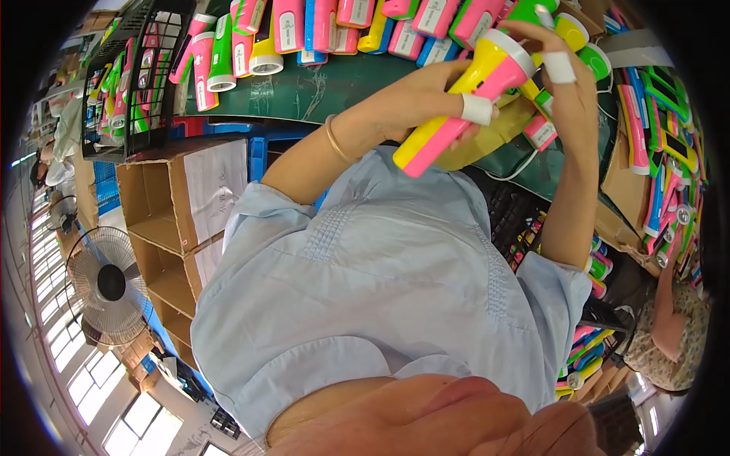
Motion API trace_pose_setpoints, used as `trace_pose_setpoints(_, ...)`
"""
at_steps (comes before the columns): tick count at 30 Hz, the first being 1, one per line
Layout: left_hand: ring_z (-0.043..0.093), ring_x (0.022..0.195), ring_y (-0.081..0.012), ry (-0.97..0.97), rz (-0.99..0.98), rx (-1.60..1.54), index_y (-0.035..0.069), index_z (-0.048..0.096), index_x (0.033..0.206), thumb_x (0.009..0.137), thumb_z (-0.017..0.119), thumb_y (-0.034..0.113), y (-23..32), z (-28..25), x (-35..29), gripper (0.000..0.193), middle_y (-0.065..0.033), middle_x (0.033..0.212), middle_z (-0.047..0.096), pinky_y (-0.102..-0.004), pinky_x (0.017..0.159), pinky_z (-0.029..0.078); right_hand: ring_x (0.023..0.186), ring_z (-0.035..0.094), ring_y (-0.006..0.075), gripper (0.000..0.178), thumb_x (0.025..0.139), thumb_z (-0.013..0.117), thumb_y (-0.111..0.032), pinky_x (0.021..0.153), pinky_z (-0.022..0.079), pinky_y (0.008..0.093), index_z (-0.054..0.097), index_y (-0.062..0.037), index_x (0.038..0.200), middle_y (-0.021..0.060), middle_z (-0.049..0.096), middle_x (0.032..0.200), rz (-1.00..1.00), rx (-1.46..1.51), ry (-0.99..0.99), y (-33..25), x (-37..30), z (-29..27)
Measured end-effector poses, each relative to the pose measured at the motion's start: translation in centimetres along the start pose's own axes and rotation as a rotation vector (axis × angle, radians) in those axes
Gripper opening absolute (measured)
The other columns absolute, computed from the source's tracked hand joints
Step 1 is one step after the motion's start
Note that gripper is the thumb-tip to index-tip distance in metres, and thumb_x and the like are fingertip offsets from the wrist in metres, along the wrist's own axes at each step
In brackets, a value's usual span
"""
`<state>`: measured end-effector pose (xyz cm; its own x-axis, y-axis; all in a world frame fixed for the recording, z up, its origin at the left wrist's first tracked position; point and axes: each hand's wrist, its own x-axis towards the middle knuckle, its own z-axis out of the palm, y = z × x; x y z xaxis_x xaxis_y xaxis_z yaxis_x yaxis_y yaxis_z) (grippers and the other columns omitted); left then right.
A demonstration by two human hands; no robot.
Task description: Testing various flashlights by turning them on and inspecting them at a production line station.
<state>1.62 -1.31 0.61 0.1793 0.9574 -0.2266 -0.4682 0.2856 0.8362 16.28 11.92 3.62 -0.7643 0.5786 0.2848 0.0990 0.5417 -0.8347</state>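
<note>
My left hand is closed round a pink and yellow flashlight, with white tape on one finger. The flashlight is tilted, its wide white-rimmed head up to the right and its tail down to the left. Arched beside that head is my right hand, also with a taped finger. Its fingers are apart, the fingertips close to the rim; whether they touch it I cannot tell. Below the hands a yellowish sheet or bag lies partly hidden. A small pink and white piece sits near my right wrist.
Many coloured flashlights line the far side of the green tabletop. A black crate of flashlights stands left, above cardboard compartments. Flashlights fill a carton at right, near another person. A fan stands lower left.
</note>
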Motion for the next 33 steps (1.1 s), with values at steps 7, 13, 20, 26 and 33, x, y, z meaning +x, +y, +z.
trace_pose_setpoints(7, 0.054, 0.052, -0.0116, 0.051, -0.041, 0.267, -0.002, 0.047, 0.107, 0.075, 0.065, 0.021, -0.5, 1.2, -0.3, 0.044, -0.0092, 0.081, 0.056, -0.0243, 0.047, 0.044, 0.073, 0.057, 0.0145, 0.038, 0.09, 0.034, -0.029, 0.067, 0.043, 0.0255, 0.059, -0.0001, 0.089, 0.0075, 0.061, 0.08, -0.027, 0.008, -0.221, 1.6, 1.1, 1.1)
trace_pose_setpoints(13, 0.057, 0.077, -0.0152, 0.16, 0.073, 0.649, -0.002, 0.043, 0.115, 0.076, 0.066, 0.026, -1.8, 1.4, 0.4, 0.053, -0.0094, 0.094, 0.055, -0.0279, 0.069, 0.048, 0.075, 0.058, 0.0183, 0.035, 0.087, 0.038, -0.025, 0.072, 0.044, 0.0277, 0.058, 0.0031, 0.086, 0.011, 0.062, 0.079, 0.017, -0.165, -0.199, 2.7, 0.9, 1.5)
trace_pose_setpoints(20, 0.056, 0.089, -0.0181, 0.225, 0.234, 0.403, -0.003, 0.043, 0.115, 0.077, 0.067, 0.032, -1.8, 0.1, 1.2, 0.057, -0.0119, 0.099, 0.055, -0.029, 0.075, 0.045, 0.073, 0.053, 0.0067, 0.043, 0.092, 0.043, -0.036, 0.061, 0.039, 0.0189, 0.061, 0.0009, 0.105, 0.0044, 0.062, 0.084, 0.138, 0.086, 0.073, 1.0, -0.2, 1.6)
trace_pose_setpoints(26, 0.058, 0.071, -0.0144, 0.294, 0.377, -0.051, 0.002, 0.045, 0.111, 0.084, 0.058, 0.021, -0.5, -0.2, 1.8, 0.036, -0.0081, 0.09, 0.056, -0.0279, 0.056, 0.048, 0.087, 0.06, 0.0126, 0.045, 0.089, 0.054, -0.034, 0.074, 0.046, 0.0247, 0.055, 0.0024, 0.114, 0.0056, 0.062, 0.095, 0.327, 0.456, -0.072, 2.1, -3.0, 3.2)
trace_pose_setpoints(33, 0.054, 0.099, -0.0198, 0.443, 0.608, -0.137, 0.008, 0.038, 0.126, 0.091, 0.04, 0.049, 0.7, -0.4, 4.2, 0.053, -0.0065, 0.109, 0.054, -0.0351, 0.085, 0.046, 0.085, 0.058, 0.0182, 0.051, 0.071, 0.075, -0.032, 0.073, 0.045, 0.0296, 0.055, 0.0012, 0.104, 0.0123, 0.059, 0.096, 0.239, 0.023, 0.116, 0.8, -3.4, 6.1)
